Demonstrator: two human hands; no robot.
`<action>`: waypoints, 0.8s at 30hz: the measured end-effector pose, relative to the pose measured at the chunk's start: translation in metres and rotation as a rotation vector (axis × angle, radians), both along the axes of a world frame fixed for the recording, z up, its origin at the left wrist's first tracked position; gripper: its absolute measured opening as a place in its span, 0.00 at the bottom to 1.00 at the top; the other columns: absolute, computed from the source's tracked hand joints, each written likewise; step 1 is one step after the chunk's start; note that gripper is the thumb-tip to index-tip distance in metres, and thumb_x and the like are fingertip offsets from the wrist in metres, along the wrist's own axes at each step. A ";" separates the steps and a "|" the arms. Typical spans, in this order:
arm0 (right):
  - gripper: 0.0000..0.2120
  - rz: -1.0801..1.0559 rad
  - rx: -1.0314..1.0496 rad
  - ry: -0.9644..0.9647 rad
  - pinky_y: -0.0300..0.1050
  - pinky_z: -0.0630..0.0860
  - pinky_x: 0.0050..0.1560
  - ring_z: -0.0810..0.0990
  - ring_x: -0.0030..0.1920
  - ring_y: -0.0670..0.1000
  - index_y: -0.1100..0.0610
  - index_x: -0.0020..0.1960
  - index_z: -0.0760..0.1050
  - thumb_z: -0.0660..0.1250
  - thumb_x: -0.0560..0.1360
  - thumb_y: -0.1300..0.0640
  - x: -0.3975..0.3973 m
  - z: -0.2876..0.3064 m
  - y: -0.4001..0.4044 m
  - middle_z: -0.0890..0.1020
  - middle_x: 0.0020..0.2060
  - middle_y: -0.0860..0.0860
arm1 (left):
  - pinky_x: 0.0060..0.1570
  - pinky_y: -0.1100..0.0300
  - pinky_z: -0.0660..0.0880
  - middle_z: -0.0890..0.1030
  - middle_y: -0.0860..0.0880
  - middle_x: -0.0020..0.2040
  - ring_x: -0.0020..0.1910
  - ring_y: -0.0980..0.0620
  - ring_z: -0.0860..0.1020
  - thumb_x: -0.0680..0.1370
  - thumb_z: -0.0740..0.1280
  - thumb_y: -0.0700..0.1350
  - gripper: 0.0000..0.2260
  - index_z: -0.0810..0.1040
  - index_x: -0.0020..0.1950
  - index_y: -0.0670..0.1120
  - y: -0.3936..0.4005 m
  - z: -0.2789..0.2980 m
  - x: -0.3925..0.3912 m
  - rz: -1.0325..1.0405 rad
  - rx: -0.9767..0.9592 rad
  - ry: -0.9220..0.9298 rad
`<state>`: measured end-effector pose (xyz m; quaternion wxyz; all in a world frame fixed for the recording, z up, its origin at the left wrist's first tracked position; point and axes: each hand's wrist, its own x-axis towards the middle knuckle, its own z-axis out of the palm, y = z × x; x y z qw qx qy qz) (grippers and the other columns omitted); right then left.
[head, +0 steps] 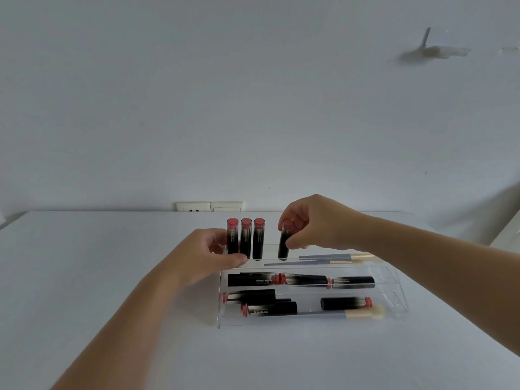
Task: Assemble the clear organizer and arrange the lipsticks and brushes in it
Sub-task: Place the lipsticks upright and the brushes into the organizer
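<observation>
Item: clear organizer [394, 294], resting on the white surface [98, 277] directly in front of you, its near tiers lying low and its back row raised. Back row, left end: three black lipsticks [245, 239] with pink caps, upright, side by side and touching or nearly so. Your right hand [315, 223] has its grip clenched on a fourth lipstick [283, 246], thumb low on the barrel and fingers over the cap; it stands slightly tilted, apart from the three, its base at the back row. Your left hand [208, 256] lies against the organizer's left end, thumb along the front edge of the back row, fingers behind the leftmost upright tube; whether this grip clasps the organizer or merely steadies it, you cannot tell. Lower tiers: several lipsticks lying flat. Two brushes [323, 259] with grey handles and gold ferrules lie flat just right of the held lipstick. Wall sockets [209, 206] sit behind the surface.
</observation>
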<state>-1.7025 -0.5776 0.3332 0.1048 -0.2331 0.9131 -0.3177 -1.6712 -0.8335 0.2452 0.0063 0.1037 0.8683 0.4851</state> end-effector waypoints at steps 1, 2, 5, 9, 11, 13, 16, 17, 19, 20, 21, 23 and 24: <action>0.10 -0.001 -0.002 0.009 0.42 0.77 0.41 0.81 0.33 0.44 0.53 0.47 0.81 0.76 0.68 0.63 0.000 -0.001 0.000 0.84 0.34 0.49 | 0.41 0.64 0.69 0.78 0.63 0.32 0.33 0.66 0.76 0.65 0.73 0.64 0.17 0.83 0.53 0.67 0.000 0.000 0.000 0.003 -0.002 0.000; 0.10 -0.003 -0.007 0.018 0.40 0.77 0.40 0.81 0.32 0.44 0.52 0.46 0.81 0.76 0.68 0.63 0.000 -0.003 0.000 0.84 0.33 0.47 | 0.42 0.63 0.69 0.79 0.63 0.32 0.33 0.66 0.76 0.64 0.73 0.64 0.17 0.83 0.53 0.67 0.000 -0.001 -0.001 0.006 -0.004 0.000; 0.09 -0.004 -0.024 0.032 0.35 0.74 0.36 0.81 0.31 0.43 0.50 0.45 0.80 0.77 0.69 0.59 0.000 -0.008 -0.002 0.84 0.31 0.45 | 0.44 0.63 0.71 0.81 0.62 0.35 0.35 0.65 0.77 0.65 0.73 0.64 0.17 0.83 0.53 0.67 -0.001 -0.002 -0.002 0.008 -0.002 -0.010; 0.10 -0.007 -0.008 0.053 0.38 0.77 0.39 0.82 0.33 0.44 0.48 0.45 0.78 0.77 0.69 0.58 0.002 -0.015 -0.001 0.86 0.35 0.48 | 0.45 0.62 0.72 0.82 0.61 0.36 0.36 0.64 0.78 0.65 0.74 0.64 0.18 0.83 0.54 0.66 -0.002 -0.003 -0.003 0.007 -0.007 -0.013; 0.12 -0.011 0.006 0.059 0.40 0.77 0.41 0.80 0.32 0.44 0.46 0.43 0.77 0.77 0.68 0.58 0.003 -0.018 -0.002 0.86 0.35 0.49 | 0.46 0.62 0.73 0.83 0.60 0.37 0.37 0.64 0.79 0.65 0.74 0.64 0.18 0.83 0.54 0.66 -0.002 -0.003 -0.003 0.013 -0.009 -0.016; 0.12 -0.017 0.005 0.068 0.38 0.75 0.39 0.78 0.32 0.44 0.45 0.42 0.77 0.77 0.67 0.58 0.003 -0.021 -0.004 0.85 0.35 0.49 | 0.47 0.62 0.74 0.83 0.59 0.38 0.38 0.64 0.79 0.65 0.74 0.64 0.18 0.83 0.54 0.66 -0.002 -0.003 -0.003 0.018 -0.005 -0.021; 0.08 -0.028 -0.007 0.084 0.45 0.77 0.42 0.78 0.32 0.46 0.53 0.42 0.79 0.78 0.67 0.57 0.003 -0.023 -0.006 0.85 0.36 0.53 | 0.48 0.62 0.74 0.85 0.57 0.41 0.39 0.63 0.80 0.65 0.74 0.64 0.18 0.83 0.54 0.67 -0.002 -0.003 -0.003 0.019 -0.011 -0.020; 0.08 -0.030 -0.009 0.095 0.47 0.78 0.44 0.78 0.33 0.47 0.54 0.43 0.80 0.78 0.67 0.57 0.003 -0.024 -0.007 0.85 0.37 0.53 | 0.47 0.63 0.74 0.85 0.58 0.41 0.39 0.64 0.80 0.65 0.74 0.64 0.17 0.83 0.54 0.68 -0.001 -0.002 -0.002 0.020 -0.017 -0.019; 0.08 -0.033 -0.024 0.101 0.50 0.80 0.47 0.81 0.35 0.49 0.52 0.43 0.80 0.78 0.67 0.56 0.003 -0.025 -0.009 0.86 0.37 0.51 | 0.45 0.63 0.73 0.84 0.60 0.40 0.38 0.65 0.80 0.65 0.74 0.64 0.17 0.83 0.53 0.68 -0.001 -0.002 -0.002 0.022 -0.021 -0.018; 0.09 -0.033 -0.032 0.102 0.50 0.81 0.47 0.83 0.37 0.51 0.52 0.44 0.80 0.79 0.68 0.56 0.004 -0.026 -0.010 0.86 0.37 0.50 | 0.45 0.63 0.73 0.84 0.61 0.39 0.38 0.65 0.80 0.65 0.74 0.64 0.16 0.83 0.53 0.69 -0.001 -0.002 -0.002 0.022 -0.018 -0.019; 0.09 -0.033 -0.036 0.104 0.51 0.81 0.48 0.84 0.39 0.53 0.52 0.44 0.81 0.79 0.68 0.55 0.004 -0.027 -0.010 0.86 0.37 0.50 | 0.45 0.63 0.73 0.84 0.61 0.39 0.38 0.65 0.80 0.65 0.74 0.64 0.16 0.83 0.53 0.68 -0.001 -0.002 -0.002 0.020 -0.012 -0.021; 0.10 -0.034 -0.043 0.112 0.53 0.81 0.49 0.85 0.41 0.54 0.54 0.45 0.82 0.79 0.68 0.55 0.004 -0.029 -0.011 0.86 0.38 0.50 | 0.46 0.63 0.73 0.85 0.60 0.40 0.39 0.64 0.81 0.65 0.74 0.64 0.17 0.83 0.53 0.68 -0.001 -0.002 -0.002 0.018 -0.002 -0.024; 0.10 -0.035 -0.049 0.112 0.54 0.82 0.49 0.85 0.41 0.54 0.55 0.45 0.82 0.80 0.68 0.55 0.004 -0.029 -0.011 0.86 0.38 0.50 | 0.46 0.63 0.74 0.85 0.60 0.40 0.39 0.64 0.81 0.65 0.74 0.64 0.17 0.83 0.53 0.68 -0.001 -0.002 -0.002 0.017 0.001 -0.023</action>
